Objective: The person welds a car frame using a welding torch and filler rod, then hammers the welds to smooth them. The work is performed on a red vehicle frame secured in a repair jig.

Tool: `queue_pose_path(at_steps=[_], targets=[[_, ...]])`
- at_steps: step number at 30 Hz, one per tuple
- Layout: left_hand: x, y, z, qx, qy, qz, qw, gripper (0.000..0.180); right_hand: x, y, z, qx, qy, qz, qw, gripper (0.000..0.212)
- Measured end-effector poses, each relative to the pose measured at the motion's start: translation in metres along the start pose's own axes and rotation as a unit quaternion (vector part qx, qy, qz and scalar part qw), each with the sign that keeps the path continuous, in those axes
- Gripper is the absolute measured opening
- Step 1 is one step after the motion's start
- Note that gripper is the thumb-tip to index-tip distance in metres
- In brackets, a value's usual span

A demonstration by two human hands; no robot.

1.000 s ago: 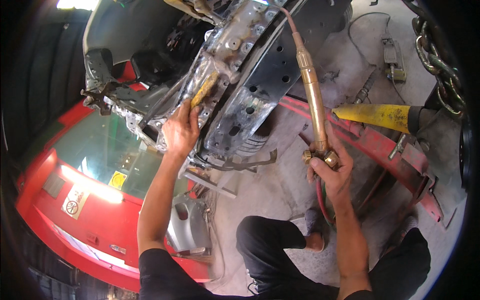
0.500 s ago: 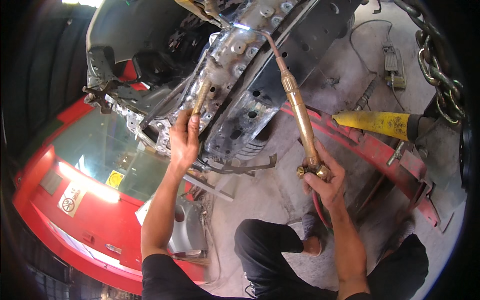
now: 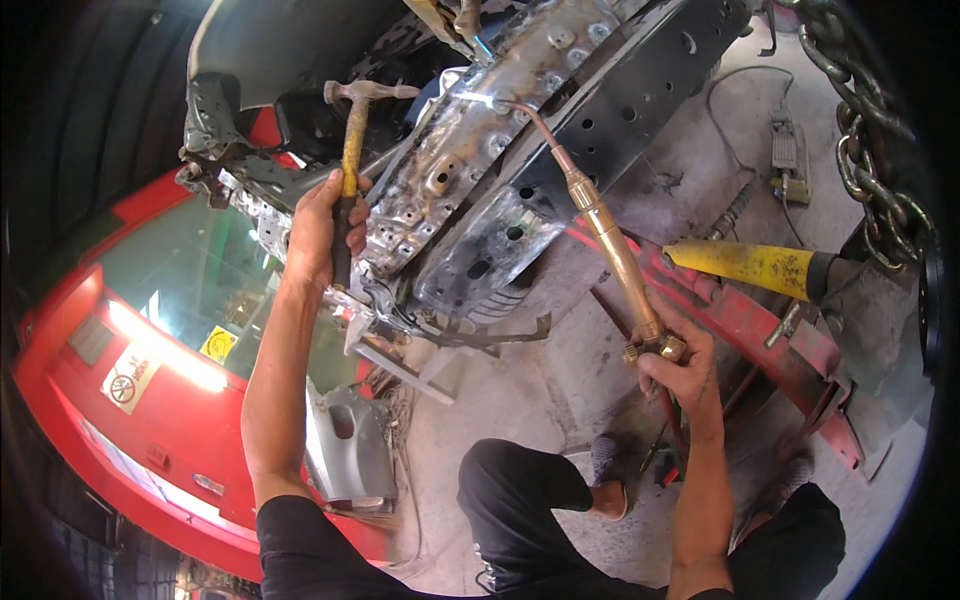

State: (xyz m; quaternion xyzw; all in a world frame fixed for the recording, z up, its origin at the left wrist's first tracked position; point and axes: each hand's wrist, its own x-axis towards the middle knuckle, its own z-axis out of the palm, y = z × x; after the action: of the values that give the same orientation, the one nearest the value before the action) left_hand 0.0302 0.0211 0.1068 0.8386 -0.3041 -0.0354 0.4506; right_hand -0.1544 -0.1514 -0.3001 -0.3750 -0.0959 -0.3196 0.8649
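My left hand (image 3: 322,225) is wrapped round the handle of a hammer (image 3: 354,140) with a yellow and dark handle and a rusty head. The hammer stands upright, its head apart from the bare metal rail (image 3: 455,165) of a vehicle frame. In my right hand (image 3: 683,360) is a brass gas torch (image 3: 612,240), gripped near its valve knobs. From its bent copper tip a bright flame (image 3: 474,97) plays on the rail's upper surface. Hoses run down below my right hand. Near the flame, a worn yellow tool (image 3: 440,25) reaches in from the top edge.
A black perforated beam (image 3: 610,120) runs beside the rail. Heavy chain (image 3: 858,150) hangs at right, near a yellow-sleeved bar (image 3: 745,262) and a red steel frame (image 3: 720,300). A red vehicle (image 3: 170,400) and a grey body panel (image 3: 350,450) are at left. A foot pedal (image 3: 787,150) lies on the floor.
My left hand has raised the hammer, up and to the left, off the rail where its head was blurred. The torch sits slightly lower and further right in view, its flame still on the rail.
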Motion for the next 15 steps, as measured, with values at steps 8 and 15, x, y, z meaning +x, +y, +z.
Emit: queue_pose_path(at_steps=[8, 15], targets=[[0.014, 0.002, -0.03, 0.204, 0.091, 0.103, 0.969, 0.031, -0.002, -0.018, -0.009, -0.007, -0.008, 0.025, 1.0, 0.078], [0.047, 0.009, -0.041, 0.425, 0.109, 0.26, 0.86, 0.039, -0.005, -0.022, -0.029, -0.016, 0.03, -0.009, 0.999, 0.078]])
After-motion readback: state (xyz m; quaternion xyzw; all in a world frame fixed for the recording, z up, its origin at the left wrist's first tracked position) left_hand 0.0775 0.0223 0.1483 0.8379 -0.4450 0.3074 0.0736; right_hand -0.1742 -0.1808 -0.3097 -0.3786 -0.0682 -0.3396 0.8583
